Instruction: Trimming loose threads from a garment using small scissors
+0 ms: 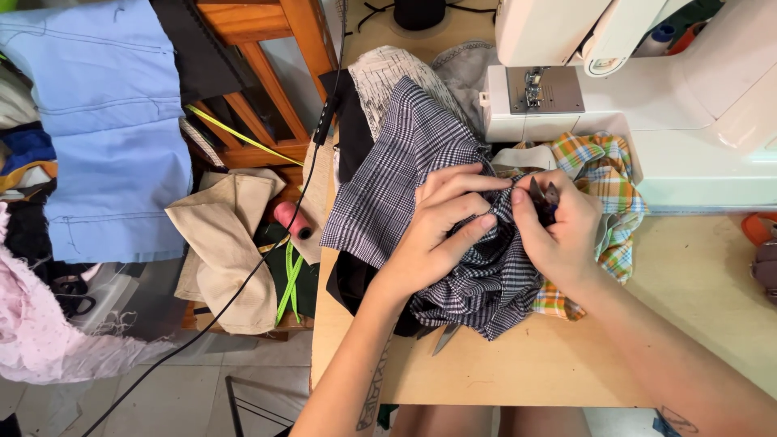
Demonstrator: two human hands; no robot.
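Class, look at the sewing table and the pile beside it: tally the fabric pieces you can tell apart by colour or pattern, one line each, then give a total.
Navy checked fabric, held by both hands: 1
Orange-green plaid fabric: 1
Light blue fabric: 1
Beige fabric: 1
Pink fabric: 1
Total: 5

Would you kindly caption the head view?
Left hand pinches navy checked fabric; right hand holds thread snips beside sewing machine.
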